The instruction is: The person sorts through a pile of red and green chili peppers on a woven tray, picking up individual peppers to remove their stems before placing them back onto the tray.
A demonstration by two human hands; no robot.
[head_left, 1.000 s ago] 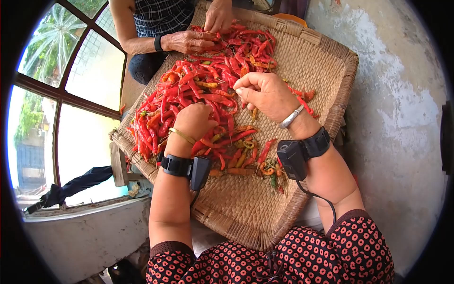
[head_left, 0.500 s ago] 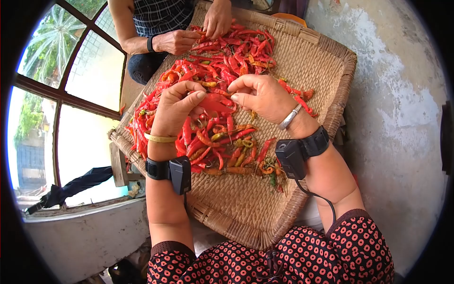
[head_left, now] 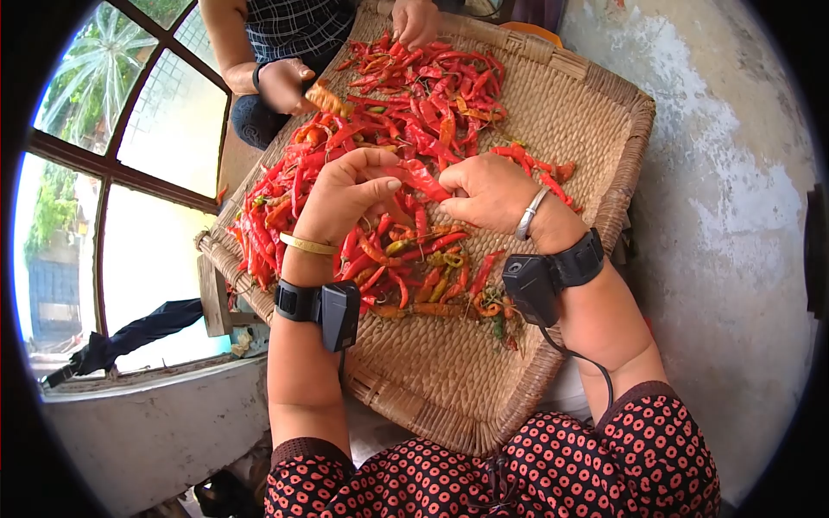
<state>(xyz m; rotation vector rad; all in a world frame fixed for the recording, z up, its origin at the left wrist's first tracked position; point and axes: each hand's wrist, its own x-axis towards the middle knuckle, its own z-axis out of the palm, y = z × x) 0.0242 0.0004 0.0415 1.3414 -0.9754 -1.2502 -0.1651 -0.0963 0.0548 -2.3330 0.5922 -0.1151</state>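
A glossy red chili pepper (head_left: pixel 421 180) spans the gap between my two hands, above the heap. My right hand (head_left: pixel 494 192) pinches its right end between thumb and curled fingers. At its other end, the curled fingers of my left hand (head_left: pixel 350 194) close in on the pepper; their exact contact is partly hidden. Beneath both hands lies a pile of red chili peppers (head_left: pixel 272 224), with some orange and greenish ones mixed in. The pile rests on a large woven tray (head_left: pixel 432 380).
Across the tray, a co-worker's hand (head_left: pixel 285 86) holds an orange-yellow pepper (head_left: pixel 328 97), and their other hand (head_left: pixel 416 22) is at the far edge. A window (head_left: pixel 112 164) and a folded dark umbrella (head_left: pixel 147 332) are at left; a wall (head_left: pixel 717 173) is at right.
My left hand has shifted slightly right and my right hand slightly right and down, with the red pepper between them. The co-worker's hands have parted, one now holding an orange-yellow pepper.
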